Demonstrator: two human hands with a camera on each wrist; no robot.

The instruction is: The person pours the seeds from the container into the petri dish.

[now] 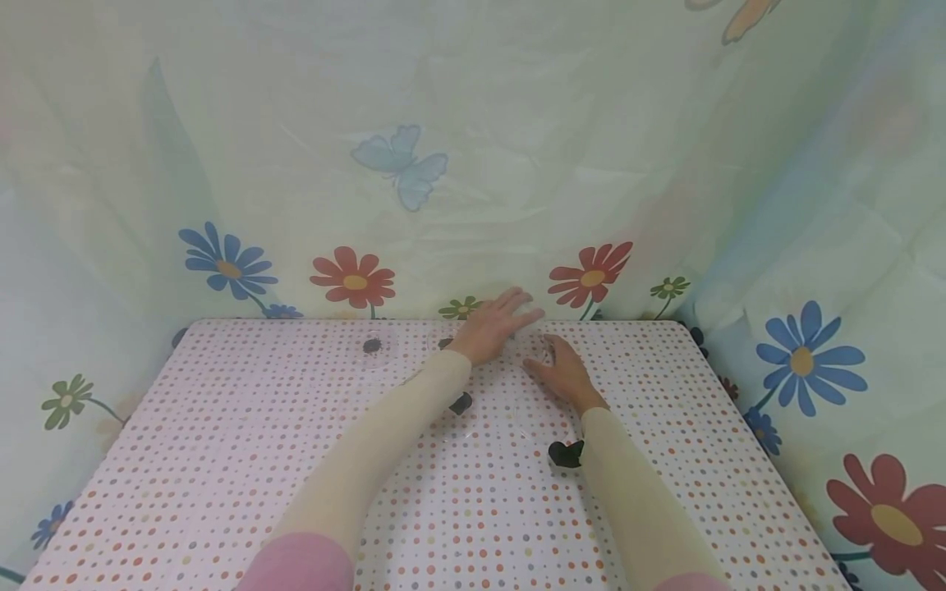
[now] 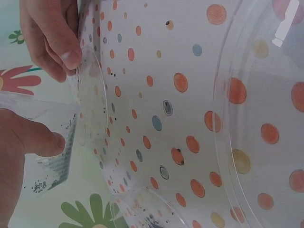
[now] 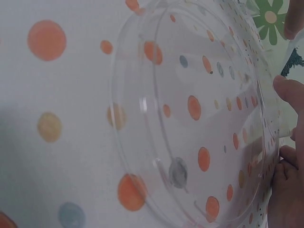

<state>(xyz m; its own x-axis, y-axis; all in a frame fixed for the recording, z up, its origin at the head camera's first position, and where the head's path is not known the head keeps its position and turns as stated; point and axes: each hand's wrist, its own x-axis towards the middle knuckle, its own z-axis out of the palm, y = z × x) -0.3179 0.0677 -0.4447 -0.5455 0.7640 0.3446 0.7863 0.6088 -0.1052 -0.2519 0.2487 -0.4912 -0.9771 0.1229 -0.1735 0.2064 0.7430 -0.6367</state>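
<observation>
My left hand (image 1: 489, 327) reaches across near the back of the table. Its thumb (image 2: 31, 137) overlaps a clear plastic packet (image 2: 45, 164) with small dark grains inside; its other fingers are hidden in the left wrist view. Close by on the right, my right hand (image 1: 565, 373) has its thumb and fingers curled at the edge of a shallow clear dish (image 2: 105, 107). In the right wrist view, that thumb (image 3: 289, 92) shows near the packet's dark contents (image 3: 292, 64). A larger-looking clear round dish (image 3: 116, 95) lies nearer me.
The table (image 1: 222, 460) has a dotted cover, and a flowered curtain (image 1: 480, 205) hangs behind it. A dish with a dark pile (image 1: 372, 346) lies left of the hands; another dark pile (image 1: 445, 343) sits beside the left wrist. Some dark specks are scattered on the cover.
</observation>
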